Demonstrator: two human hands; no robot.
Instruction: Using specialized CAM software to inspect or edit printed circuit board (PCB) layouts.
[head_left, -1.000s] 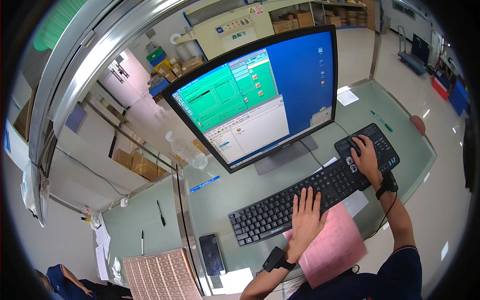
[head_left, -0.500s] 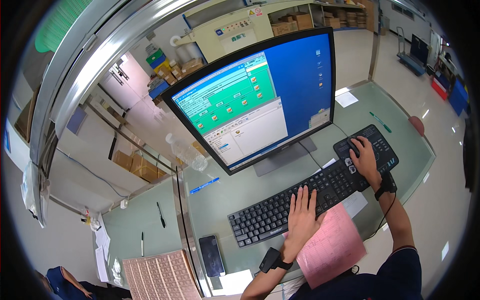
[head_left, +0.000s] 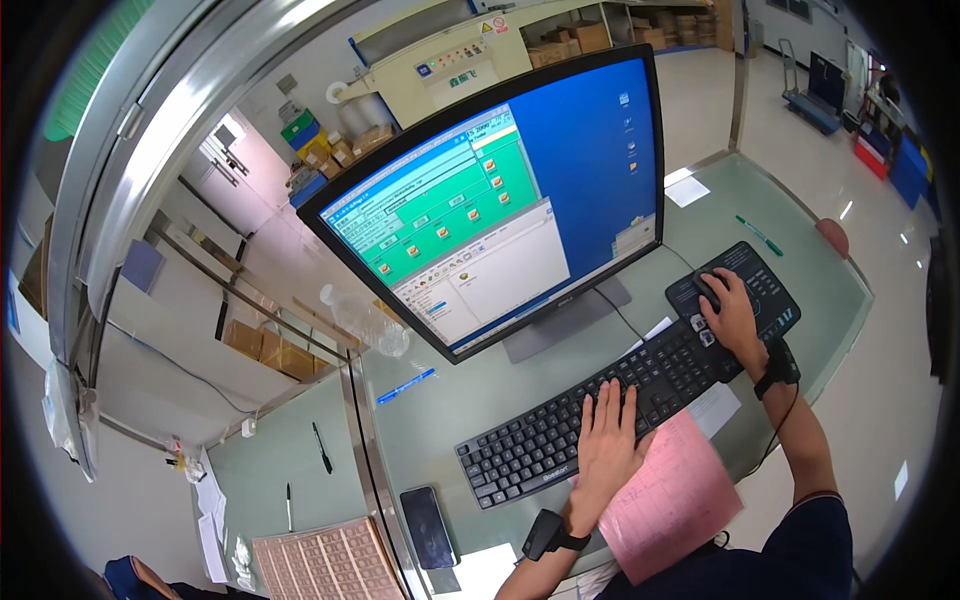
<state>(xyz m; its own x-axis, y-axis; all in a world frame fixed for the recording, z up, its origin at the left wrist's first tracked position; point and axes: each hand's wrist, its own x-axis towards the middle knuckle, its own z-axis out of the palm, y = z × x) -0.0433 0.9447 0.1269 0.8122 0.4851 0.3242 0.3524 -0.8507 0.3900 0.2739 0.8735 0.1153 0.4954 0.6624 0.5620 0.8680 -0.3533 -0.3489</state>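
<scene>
My left hand (head_left: 606, 445) lies flat with its fingers stretched over the right half of a black keyboard (head_left: 530, 452). Under its wrist and palm is the edge of a pink printed sheet (head_left: 672, 500). My right hand (head_left: 734, 312) is curled over a black computer mouse (head_left: 708, 288), which sits on a dark mouse pad (head_left: 765, 285). A large monitor (head_left: 590, 180) stands behind the keyboard, showing a green and white window on a blue desktop. Both wrists wear black bands; a cable runs from the right one.
Left of the keyboard lie a phone (head_left: 428, 527), a blue pen (head_left: 406, 386) and a clear plastic bottle (head_left: 372, 322). A green pen (head_left: 760, 236) rests beyond the mouse pad. Brown printed sheets (head_left: 325, 560) are at lower left, near two pens. A metal frame (head_left: 120, 170) rises at left; another person (head_left: 140, 580) is partly visible.
The whole view has shifted a little, so the monitor appears slightly further left. Both hands keep their places on keyboard and mouse. The other person at lower left shows less.
</scene>
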